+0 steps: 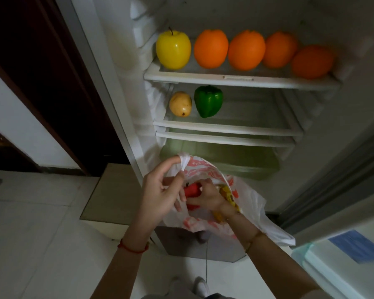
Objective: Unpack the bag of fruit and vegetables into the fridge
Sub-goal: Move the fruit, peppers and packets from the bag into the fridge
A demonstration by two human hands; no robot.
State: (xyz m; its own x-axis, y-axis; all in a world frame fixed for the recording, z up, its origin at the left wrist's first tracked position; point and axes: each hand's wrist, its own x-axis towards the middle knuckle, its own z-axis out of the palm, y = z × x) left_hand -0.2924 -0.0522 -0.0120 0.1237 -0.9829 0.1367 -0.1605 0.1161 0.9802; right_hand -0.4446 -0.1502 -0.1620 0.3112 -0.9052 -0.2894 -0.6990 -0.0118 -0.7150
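Observation:
A white plastic bag (252, 203) with red print hangs in front of the open fridge. My left hand (160, 190) holds its handle up, hooked over the forefinger. Inside the bag, my right hand (207, 196) grips a red vegetable (192, 188); a yellow item (227, 194) lies beside it. On the top shelf (238, 79) sit a yellow apple (173, 49) and several oranges (246, 50). The second shelf (225, 127) carries a yellowish fruit (180, 104) and a green pepper (208, 101).
A greenish drawer (222, 158) sits at the fridge bottom, behind the bag. The fridge door (343, 244) stands open at the right. A dark doorway lies at the left, and a grey box (108, 190) stands on the tiled floor below the bag.

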